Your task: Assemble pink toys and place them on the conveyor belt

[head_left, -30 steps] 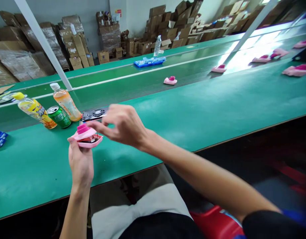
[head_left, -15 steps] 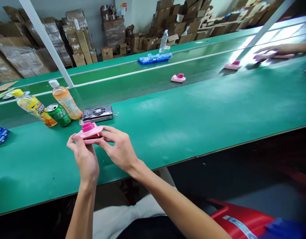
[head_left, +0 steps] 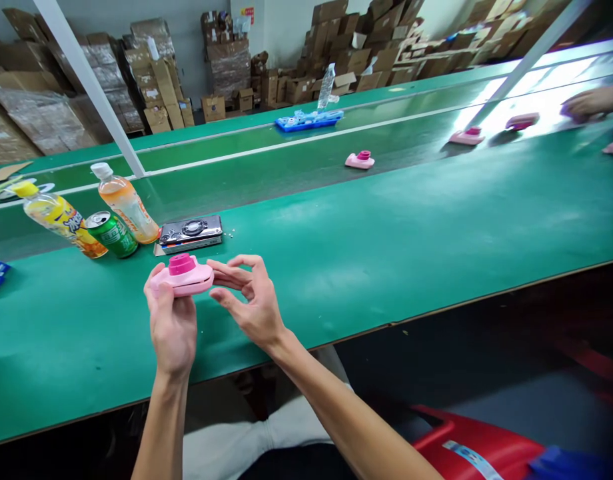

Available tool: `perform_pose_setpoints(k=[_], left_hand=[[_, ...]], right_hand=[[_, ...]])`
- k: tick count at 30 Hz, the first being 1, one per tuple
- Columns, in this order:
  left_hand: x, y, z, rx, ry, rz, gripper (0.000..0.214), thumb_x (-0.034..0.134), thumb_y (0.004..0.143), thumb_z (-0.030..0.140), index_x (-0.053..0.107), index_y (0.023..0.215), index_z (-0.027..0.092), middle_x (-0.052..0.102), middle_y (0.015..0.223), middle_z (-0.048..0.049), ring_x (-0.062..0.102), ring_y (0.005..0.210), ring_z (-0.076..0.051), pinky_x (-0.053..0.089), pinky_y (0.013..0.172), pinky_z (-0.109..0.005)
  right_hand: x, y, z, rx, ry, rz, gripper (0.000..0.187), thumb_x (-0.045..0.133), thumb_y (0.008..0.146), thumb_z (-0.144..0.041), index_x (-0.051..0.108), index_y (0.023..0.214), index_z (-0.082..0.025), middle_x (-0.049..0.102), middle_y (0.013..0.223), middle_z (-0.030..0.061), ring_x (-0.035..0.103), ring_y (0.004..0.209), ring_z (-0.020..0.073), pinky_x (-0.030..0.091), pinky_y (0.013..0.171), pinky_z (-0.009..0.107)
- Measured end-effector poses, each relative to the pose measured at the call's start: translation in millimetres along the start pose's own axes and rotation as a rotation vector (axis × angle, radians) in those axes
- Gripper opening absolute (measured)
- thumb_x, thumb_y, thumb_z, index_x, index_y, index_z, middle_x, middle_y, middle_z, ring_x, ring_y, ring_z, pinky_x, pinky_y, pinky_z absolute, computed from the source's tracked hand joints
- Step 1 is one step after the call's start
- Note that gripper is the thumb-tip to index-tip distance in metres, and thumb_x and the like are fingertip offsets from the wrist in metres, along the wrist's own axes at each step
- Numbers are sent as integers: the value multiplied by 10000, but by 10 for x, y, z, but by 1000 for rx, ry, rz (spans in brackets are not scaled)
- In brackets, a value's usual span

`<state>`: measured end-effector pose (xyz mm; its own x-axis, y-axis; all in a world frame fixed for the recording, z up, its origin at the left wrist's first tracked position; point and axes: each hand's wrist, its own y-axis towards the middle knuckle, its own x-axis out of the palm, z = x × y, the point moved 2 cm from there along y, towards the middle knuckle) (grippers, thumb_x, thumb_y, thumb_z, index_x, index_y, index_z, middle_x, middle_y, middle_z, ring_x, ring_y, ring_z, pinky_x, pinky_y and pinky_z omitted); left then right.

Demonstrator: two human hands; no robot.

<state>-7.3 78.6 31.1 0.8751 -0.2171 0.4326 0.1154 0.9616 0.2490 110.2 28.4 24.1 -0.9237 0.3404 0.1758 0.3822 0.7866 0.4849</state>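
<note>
A pink toy camera (head_left: 189,277) with a darker pink lens faces up in my left hand (head_left: 171,327), whose fingers and thumb are closed around its left end. A thin dark seam shows along its front edge. My right hand (head_left: 251,297) is at the camera's right end, its fingers apart and the thumb off the casing; the fingertips are close to the edge, and whether they touch it I cannot tell. Just behind the camera a phone (head_left: 191,229) lies on a small flat box on the green table (head_left: 336,267).
Left of the phone stand an orange drink bottle (head_left: 126,203), a green can (head_left: 111,233) and a yellow-capped bottle (head_left: 64,220). More pink cameras (head_left: 360,159) sit on the belt (head_left: 266,167). A blue tray (head_left: 309,121) lies farther back. A co-worker's hand (head_left: 594,103) is at far right.
The camera's two halves, apart before, now sit nearly together. My right hand has loosened from its right end. The co-worker's hand has moved right, leaving a pink camera on the belt.
</note>
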Motion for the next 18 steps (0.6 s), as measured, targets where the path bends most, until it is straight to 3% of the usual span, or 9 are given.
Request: perform_pose_setpoints(k=[3, 7, 11, 14, 16, 18], left_hand=[[-103, -94, -44, -45, 28, -52, 352, 595, 976, 470, 534, 1275, 294, 654, 1307, -42, 650, 1206, -177, 540, 982, -278], [-373, -351, -235, -190, 248, -84, 532, 602, 952, 556, 439, 1388, 298, 598, 1373, -77, 648, 1200, -213, 558, 942, -298], [-586, -543, -407, -125, 450, -110, 864, 563, 811, 824, 428, 1409, 216, 543, 1432, -165, 583, 1293, -325, 519, 1052, -425], [-616, -561, -432, -134, 678, -178, 706, 503, 925, 709, 443, 1436, 224, 522, 1482, -174, 609, 1265, -332, 526, 1047, -495], [-579, -536, -408, -140, 832, -216, 534, 457, 998, 577, 505, 1405, 236, 564, 1453, -158, 627, 1247, -320, 537, 1039, -515], [-504, -507, -382, -60, 952, -278, 449, 452, 1010, 518, 589, 1331, 235, 639, 1368, -144, 634, 1242, -323, 545, 1038, -525]], right_hand=[[-53, -7, -107, 71, -42, -57, 348, 750, 870, -394, 630, 1124, -189, 716, 1191, 105, 727, 1019, 176, 603, 928, 326], [-136, -127, -252, 293, -106, -230, 203, 776, 815, -280, 646, 941, -189, 725, 950, 19, 714, 876, 157, 593, 843, 290], [-459, -28, -263, 388, -237, -317, 195, 782, 801, -308, 660, 904, -197, 732, 919, 11, 707, 870, 169, 578, 825, 287], [-960, 537, -108, 295, -586, -189, 235, 757, 784, -397, 660, 885, -209, 744, 913, 23, 706, 858, 185, 567, 831, 311], [-1323, 1087, 72, 250, -805, -13, 250, 742, 755, -427, 634, 831, -214, 731, 852, 31, 692, 819, 201, 551, 830, 337], [-1619, 1628, 288, 235, -897, 125, 244, 722, 748, -417, 578, 761, -221, 697, 776, 51, 664, 786, 230, 525, 826, 385]])
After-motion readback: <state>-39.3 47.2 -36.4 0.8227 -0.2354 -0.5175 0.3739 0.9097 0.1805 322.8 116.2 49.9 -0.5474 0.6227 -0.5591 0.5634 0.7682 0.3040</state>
